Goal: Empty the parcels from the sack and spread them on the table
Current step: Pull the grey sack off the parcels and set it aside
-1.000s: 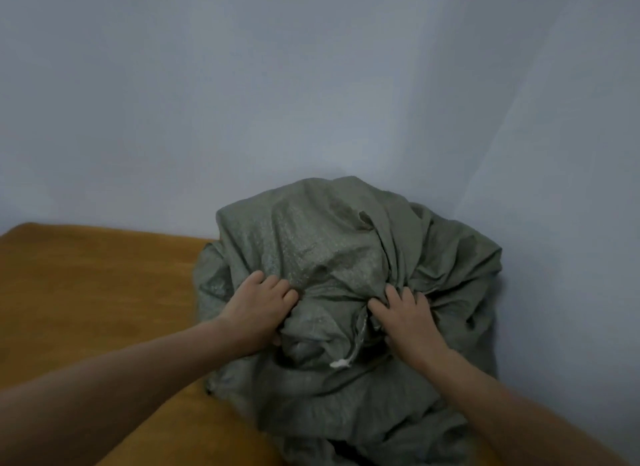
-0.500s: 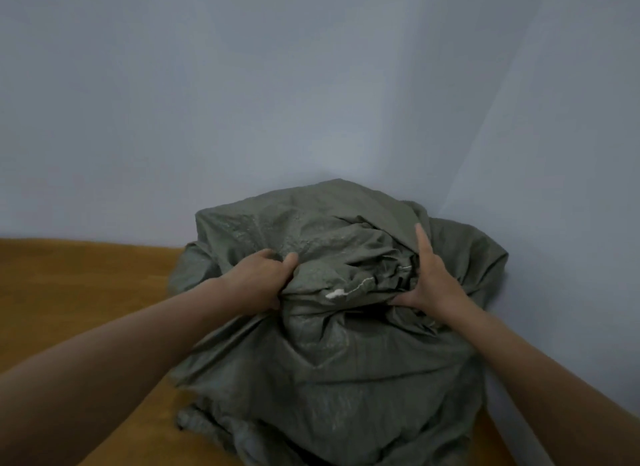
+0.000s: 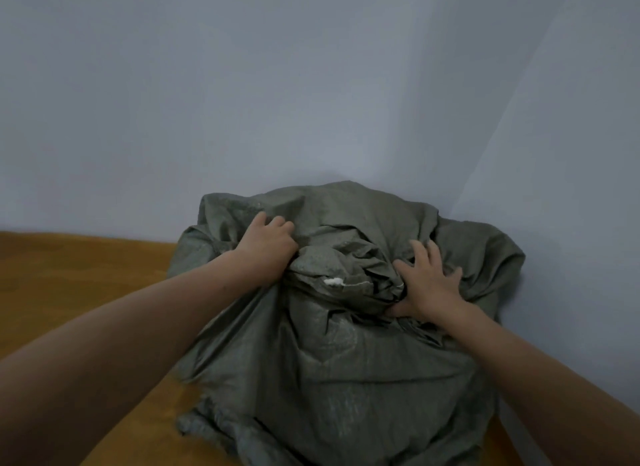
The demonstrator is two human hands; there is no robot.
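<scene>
Head view of a grey-green woven sack [image 3: 346, 361] lying on a wooden bench [image 3: 86, 275] in a corner formed by two pale blue-grey walls [image 3: 242, 101]. The sack sits directly beneath both hands, full and rounded, its far side close against the walls and its near end spreading toward the lower edge of the view. The left hand [image 3: 268, 249] is clenched on the sack: its fingers curl down into a fold of cloth near the top, and the fabric below the hand is drawn taut in long creases that run toward the forearm. The right hand [image 3: 429, 289] lies released on the sack, its fingers [image 3: 419, 249] spread and nearly straight, pressing flat on the crumpled cloth; its thumb rests against the lower edge of the gathered folds. Between the two hands the cloth is bunched into a thick, twisted ridge, and a short white cord [image 3: 334, 282] shows along that ridge, nearer the left hand. Both forearms are bare and reach in from the lower corners. The bench surface shows to the left of the left hand and arm. The contents of the sack are hidden by the cloth.
</scene>
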